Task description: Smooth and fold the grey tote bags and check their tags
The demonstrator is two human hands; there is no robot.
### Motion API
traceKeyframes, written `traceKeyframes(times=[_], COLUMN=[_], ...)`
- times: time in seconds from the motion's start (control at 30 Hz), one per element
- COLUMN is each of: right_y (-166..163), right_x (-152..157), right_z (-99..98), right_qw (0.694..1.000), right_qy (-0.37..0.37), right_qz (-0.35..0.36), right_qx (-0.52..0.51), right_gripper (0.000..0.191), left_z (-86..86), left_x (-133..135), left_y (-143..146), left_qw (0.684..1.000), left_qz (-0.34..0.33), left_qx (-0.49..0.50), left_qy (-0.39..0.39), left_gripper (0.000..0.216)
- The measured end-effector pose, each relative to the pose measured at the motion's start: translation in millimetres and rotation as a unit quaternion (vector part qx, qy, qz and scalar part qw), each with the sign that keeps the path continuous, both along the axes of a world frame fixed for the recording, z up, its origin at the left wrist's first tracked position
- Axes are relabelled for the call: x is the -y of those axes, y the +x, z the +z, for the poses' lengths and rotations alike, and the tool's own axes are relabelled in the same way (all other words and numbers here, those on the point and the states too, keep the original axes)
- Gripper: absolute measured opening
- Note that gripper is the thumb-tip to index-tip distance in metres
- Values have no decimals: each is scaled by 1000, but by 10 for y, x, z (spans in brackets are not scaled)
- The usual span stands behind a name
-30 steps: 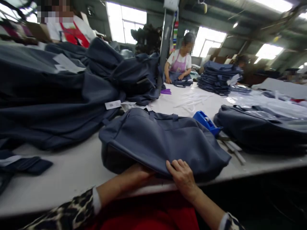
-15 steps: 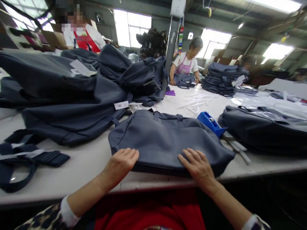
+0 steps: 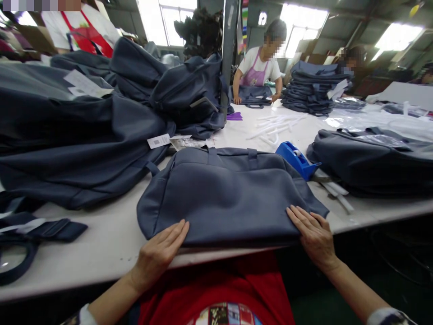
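Observation:
A dark blue duffel bag (image 3: 233, 198) lies on its side at the table's front edge, its panel facing up and its short handle loops at the far side. My left hand (image 3: 162, 243) rests on the near left corner with fingers stretched flat together. On the near right part lies my right hand (image 3: 313, 232), fingers extended over the panel. Both hands are open, and their thumbs are mostly hidden. Just behind the bag's right end stands a blue tape dispenser (image 3: 296, 160).
More blue bags (image 3: 84, 149) are heaped at left, with straps (image 3: 43, 230) in front. Another bag (image 3: 368, 164) lies at right. White strips (image 3: 275, 124) and a stack of flat bags (image 3: 307, 88) are farther back. A co-worker in a purple apron (image 3: 259, 67) handles a bag across the table.
My right hand has slid right along the bag toward its near right corner. The bag's panel looks flatter and its near edge straighter. The view has tilted down.

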State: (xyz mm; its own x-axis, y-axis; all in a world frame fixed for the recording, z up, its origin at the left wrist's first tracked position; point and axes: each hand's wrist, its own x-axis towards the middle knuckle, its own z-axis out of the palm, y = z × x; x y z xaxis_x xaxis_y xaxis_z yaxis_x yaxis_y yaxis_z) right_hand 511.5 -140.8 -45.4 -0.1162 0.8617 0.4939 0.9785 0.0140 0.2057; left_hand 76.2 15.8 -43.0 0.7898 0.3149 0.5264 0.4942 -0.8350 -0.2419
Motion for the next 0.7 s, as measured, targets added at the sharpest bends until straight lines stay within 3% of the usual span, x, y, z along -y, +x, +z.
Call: traceKeyframes(times=[0.13,0.23,0.37,0.5,0.63,0.7], right_y=[71,49,-298,-664,-668,-610], right_x=[-52,-150,-351,-536,-665,-730], right_z=[112,445,823,808,764,808], right_qw=[1000,999,996,988,988,987], right_qy=[-25,-25,70,67,52,53], right_qz=[4,19,61,137,143,150], right_qx=[-11,6,11,-25,-17,0], right_gripper=[61,50,36,12,19,24], left_z=[84,389,819,1025,1070,1057], left_x=[-143,-335,-619,-767,-605,-436], left_y=[56,128,203,237,417,627], left_qw=[1000,998,991,985,990,992], left_qz=[-6,5,5,12,4,-34], left_qx=[19,21,-12,-60,-55,-40], left_qy=[-13,-50,-132,-164,-130,-112], left_gripper=[34,24,33,38,20,37])
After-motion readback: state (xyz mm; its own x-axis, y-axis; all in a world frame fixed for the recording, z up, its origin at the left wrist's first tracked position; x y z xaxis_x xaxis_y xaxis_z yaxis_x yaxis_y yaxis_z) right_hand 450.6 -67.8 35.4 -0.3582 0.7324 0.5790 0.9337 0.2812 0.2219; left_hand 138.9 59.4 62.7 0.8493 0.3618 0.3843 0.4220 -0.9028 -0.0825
